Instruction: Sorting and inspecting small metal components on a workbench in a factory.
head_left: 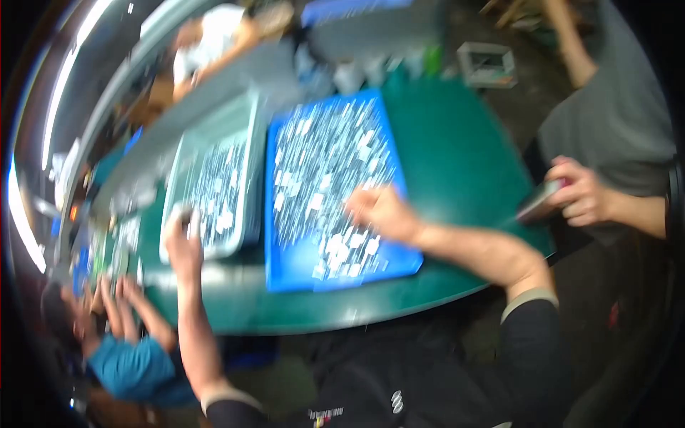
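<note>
My left hand (pixel 184 246) is over the near left corner of a pale green bin (pixel 251 143). Its fingers look curled together, and blur hides what is between them. Many small white and grey pieces (pixel 217 185) lie in that bin. To its right is a shallow blue tray (pixel 292 274) spread with many similar small flat pieces (pixel 314 171). My right hand (pixel 385 214) hovers above the right half of this tray. Its fingers are bent in toward a pinch; whatever they hold is too smeared to make out.
Both containers stand on a green table (pixel 457 157) with a curved edge. At the right, another person's hand (pixel 581 196) holds a dark phone-like object (pixel 540 203). A person in a blue shirt (pixel 135 367) sits at the left. Cups and a green container (pixel 432 60) line the far side.
</note>
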Demonstrator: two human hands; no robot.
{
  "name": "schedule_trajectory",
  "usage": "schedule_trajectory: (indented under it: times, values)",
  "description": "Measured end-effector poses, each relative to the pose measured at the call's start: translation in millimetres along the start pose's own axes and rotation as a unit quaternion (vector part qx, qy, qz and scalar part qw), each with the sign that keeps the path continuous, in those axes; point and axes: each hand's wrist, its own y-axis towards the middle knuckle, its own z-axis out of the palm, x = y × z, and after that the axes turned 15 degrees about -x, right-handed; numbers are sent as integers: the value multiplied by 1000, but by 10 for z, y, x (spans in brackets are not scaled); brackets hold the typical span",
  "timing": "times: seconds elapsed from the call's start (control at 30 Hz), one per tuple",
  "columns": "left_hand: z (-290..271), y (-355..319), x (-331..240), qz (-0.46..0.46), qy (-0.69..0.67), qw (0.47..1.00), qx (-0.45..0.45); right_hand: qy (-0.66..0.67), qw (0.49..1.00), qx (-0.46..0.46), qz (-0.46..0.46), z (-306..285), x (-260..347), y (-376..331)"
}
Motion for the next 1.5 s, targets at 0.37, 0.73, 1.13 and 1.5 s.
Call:
schedule_trajectory:
  times: [0.37,0.73,1.13,1.5]
  values:
    - [301,293,-163,156,18,978,-136,64,989,59,-115,364,-67,1151]
    - [1282,126,-705,239,71,966,72,54,989,53,-125,349,-10,1226]
    - [1179,-191,-901,195,-166,966,48,5,990,39,-138,340,28,1161]
    - [1170,-152,-1016,265,-154,950,55,-62,978,41,-196,343,30,1120]
